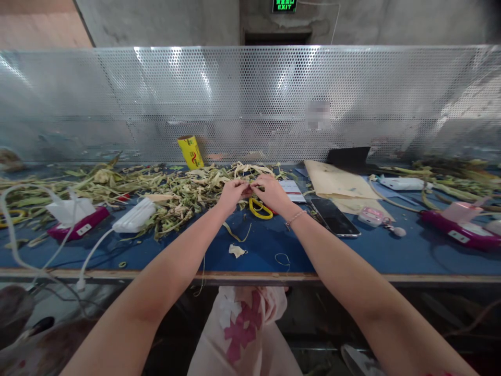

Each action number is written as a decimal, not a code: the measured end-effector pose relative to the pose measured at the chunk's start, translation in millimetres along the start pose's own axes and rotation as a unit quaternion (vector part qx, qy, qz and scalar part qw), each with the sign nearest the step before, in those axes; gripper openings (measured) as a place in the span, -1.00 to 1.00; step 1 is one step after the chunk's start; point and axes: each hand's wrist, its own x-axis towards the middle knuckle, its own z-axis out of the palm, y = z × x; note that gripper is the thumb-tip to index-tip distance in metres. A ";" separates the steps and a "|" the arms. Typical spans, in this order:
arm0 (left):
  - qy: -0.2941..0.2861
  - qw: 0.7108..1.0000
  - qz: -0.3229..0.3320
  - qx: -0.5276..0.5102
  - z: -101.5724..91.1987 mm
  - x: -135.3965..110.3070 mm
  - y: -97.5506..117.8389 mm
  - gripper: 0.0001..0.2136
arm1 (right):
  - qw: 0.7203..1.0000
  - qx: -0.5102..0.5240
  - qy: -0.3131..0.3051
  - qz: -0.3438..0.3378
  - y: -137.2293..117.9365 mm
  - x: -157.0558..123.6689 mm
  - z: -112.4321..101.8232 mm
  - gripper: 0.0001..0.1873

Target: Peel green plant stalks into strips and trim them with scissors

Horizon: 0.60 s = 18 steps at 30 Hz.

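My left hand (231, 192) and my right hand (270, 191) meet above the blue tabletop (352, 250), both pinched on a thin pale leaf strip (250, 186) stretched between them. Just behind them lies a heap of dried green and yellow leaf strips (176, 190). Under my right hand rest yellow-handled scissors (260, 209). A few loose strips (237, 250) lie on the blue surface in front of my hands. My right wrist wears a thin bracelet.
A phone (335, 216) lies right of my hands, beside brown envelopes (336, 183). Pink tissue boxes (76, 222) (460, 224), a white power bank (134, 216) with cable, a yellow roll (190, 152). A perforated metal screen (250, 104) walls the back. The table edge (250, 277) runs near me.
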 end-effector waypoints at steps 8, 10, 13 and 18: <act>-0.013 1.000 0.007 0.018 1.9 -2.3 1.1 -0.92 | 1.000 -0.008 0.014 0.008 1.2 -0.4 -0.3 -0.87; -0.014 1.000 0.013 0.023 2.2 -2.8 1.1 -0.92 | 1.000 -0.014 0.017 0.010 1.3 -0.5 -0.2 -0.89; -0.016 0.999 0.028 0.033 1.4 -2.1 -0.3 -0.93 | 0.999 -0.018 0.023 0.018 1.0 -0.6 -1.3 -0.92; -0.026 0.996 0.066 0.059 -0.8 0.6 -3.8 -0.92 | 0.999 -0.019 0.032 0.021 1.3 -1.1 -3.0 -0.94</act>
